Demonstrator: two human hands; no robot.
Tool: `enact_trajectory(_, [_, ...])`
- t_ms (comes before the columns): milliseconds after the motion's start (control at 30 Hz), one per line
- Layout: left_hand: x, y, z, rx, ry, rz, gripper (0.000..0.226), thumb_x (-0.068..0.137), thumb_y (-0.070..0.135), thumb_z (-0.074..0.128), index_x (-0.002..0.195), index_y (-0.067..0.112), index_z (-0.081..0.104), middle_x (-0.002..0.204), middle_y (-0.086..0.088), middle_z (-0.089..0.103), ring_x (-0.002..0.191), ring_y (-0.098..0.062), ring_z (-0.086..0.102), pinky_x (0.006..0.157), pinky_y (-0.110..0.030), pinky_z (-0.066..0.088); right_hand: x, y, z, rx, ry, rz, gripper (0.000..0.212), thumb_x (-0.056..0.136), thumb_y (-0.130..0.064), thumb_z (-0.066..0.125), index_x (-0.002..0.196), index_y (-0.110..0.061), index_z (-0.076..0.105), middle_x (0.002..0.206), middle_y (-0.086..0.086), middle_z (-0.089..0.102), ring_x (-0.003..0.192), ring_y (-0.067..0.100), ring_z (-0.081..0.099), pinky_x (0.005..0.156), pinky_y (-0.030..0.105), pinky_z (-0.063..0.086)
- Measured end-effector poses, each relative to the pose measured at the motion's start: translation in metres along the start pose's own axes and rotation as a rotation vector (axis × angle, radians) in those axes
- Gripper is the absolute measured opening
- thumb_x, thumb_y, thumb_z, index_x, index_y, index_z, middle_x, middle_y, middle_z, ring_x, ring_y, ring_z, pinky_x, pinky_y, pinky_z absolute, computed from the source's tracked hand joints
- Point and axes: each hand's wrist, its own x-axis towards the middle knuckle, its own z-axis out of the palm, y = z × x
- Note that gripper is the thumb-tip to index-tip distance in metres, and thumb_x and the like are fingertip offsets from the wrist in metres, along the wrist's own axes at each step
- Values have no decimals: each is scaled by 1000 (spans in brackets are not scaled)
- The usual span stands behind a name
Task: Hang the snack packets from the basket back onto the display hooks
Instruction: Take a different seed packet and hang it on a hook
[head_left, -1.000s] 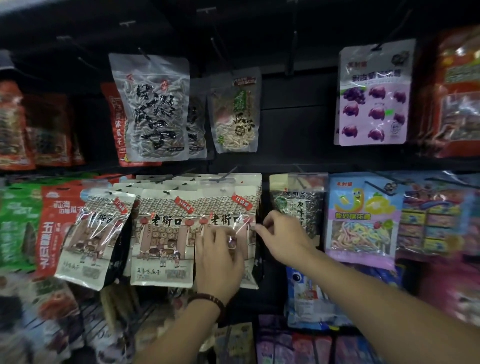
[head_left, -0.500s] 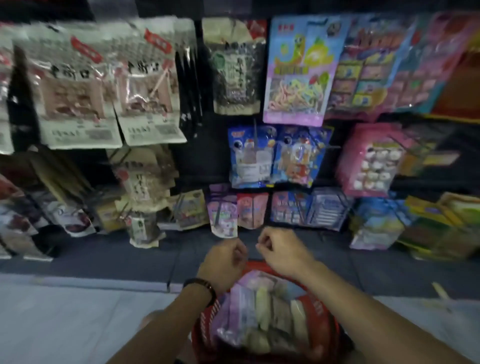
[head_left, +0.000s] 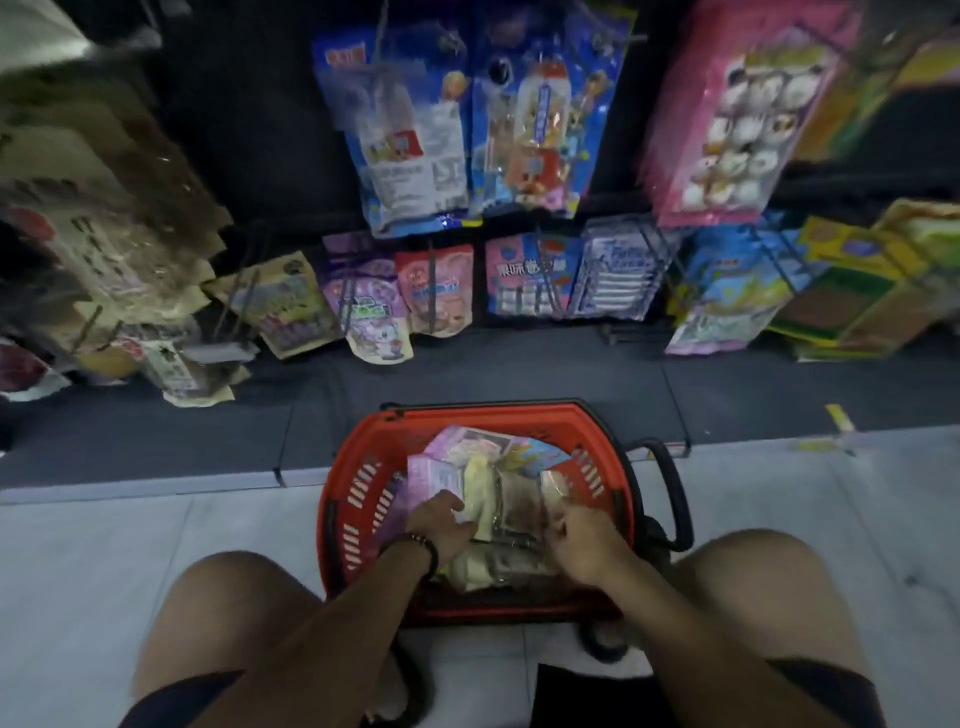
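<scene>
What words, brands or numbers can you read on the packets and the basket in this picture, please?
"果味卷..." is partly legible on the red and blue packet in the bottom hanging row; its last characters are too blurred to tell.
The two blue packets above it carry print too blurred to read.
The pink packet shows only pictures and smeared print.
The packets in the red basket, under the left hand and right hand, show no legible text.

Head camera looks steeply down (1 view only), close over basket (head_left: 475, 431).
</scene>
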Motion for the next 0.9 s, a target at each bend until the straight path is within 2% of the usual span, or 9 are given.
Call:
enact_trajectory(133, [42,16,19,-35,-28,-129,67,92,43,73,149,16,50,143,-12,63,130,-32,62,109,-39,51,9,-9,-4,44,-60,22,33,97,-31,60,127,-20,70,131,11,71,122,34,66,90,29,48])
enact_trajectory(200, [56,32,21,-74,4,-203,64,92,38,74,146,10,53,142,-15,62,130,-35,62,109,-40,51,22,-10,-6,72,-46,21,28,96,-22,60,121,-24,73,129,8,71,121,31,66,85,25,44])
enact_trajectory(267, [74,40,29,-107,28,-268,65,90,40,75,143,8,55,139,-16,63,128,-36,63,107,-40,52,30,-8,-6,47,-49,3,34,92,-21,65,125,-24,71,132,6,71,126,29,65,93,27,48])
enact_trajectory(367, [103,44,50,-205,67,-357,89,78,67,64,149,14,51,145,-14,62,131,-36,62,111,-44,50,43,5,7,5,-98,-10,54,87,-50,62,135,-25,67,140,5,68,135,30,60,109,34,50])
enact_trajectory(533, [118,47,65,-144,85,-427,102,72,87,55,153,24,51,154,-9,55,138,-36,57,113,-50,49,41,-3,0,2,-95,-25,43,95,-38,57,134,-24,66,133,4,71,125,28,67,106,39,54])
enact_trajectory(633, [120,49,60,-106,4,-368,85,75,79,61,142,27,61,139,-8,66,126,-35,63,103,-45,53,41,-6,-12,21,-75,-12,43,103,-32,54,143,-18,60,140,10,66,134,31,60,116,37,42])
enact_trajectory(733, [104,58,44,-175,-35,-303,49,88,51,70,119,13,75,106,-6,73,93,-27,67,80,-35,54,44,-10,-17,83,-23,47,54,97,-46,51,145,-21,54,140,11,65,127,37,64,105,42,51])
enact_trajectory(800, [98,55,37,-223,-25,-265,43,89,46,71,109,8,77,104,-10,77,91,-27,71,85,-37,59,42,-14,-19,96,-23,69,49,99,-46,51,140,-19,58,138,12,67,126,36,65,102,41,51])
enact_trajectory(900, [83,40,26,-396,12,-254,55,84,47,80,123,10,74,126,-13,73,112,-31,70,99,-43,58,33,-21,-23,98,-70,74,35,103,-33,52,131,-15,63,137,14,67,127,35,62,99,36,49])
